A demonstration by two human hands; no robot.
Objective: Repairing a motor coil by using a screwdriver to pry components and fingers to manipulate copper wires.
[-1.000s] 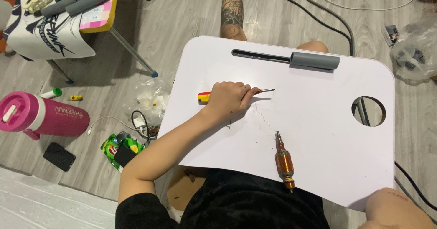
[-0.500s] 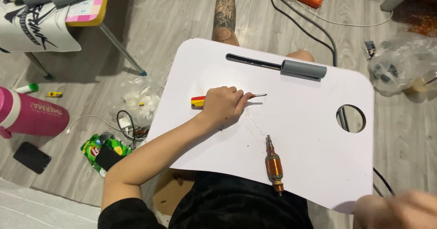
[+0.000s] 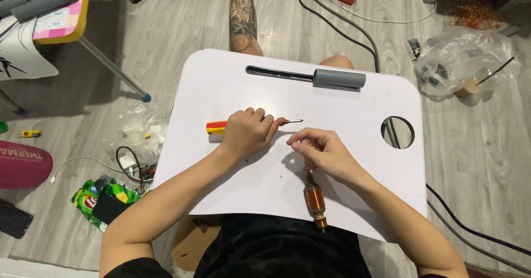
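The right hand has come in from the lower right corner since half a second ago. On the white plastic lap bench, the left hand is clenched around a yellow-and-red-handled metal screwdriver lying flat. Just beside it, the right hand's curled fingers touch the top of a copper-wound motor armature, near the bench's front edge.

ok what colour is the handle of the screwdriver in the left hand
Yellow and red, showing past the left hand on the screwdriver in the head view.
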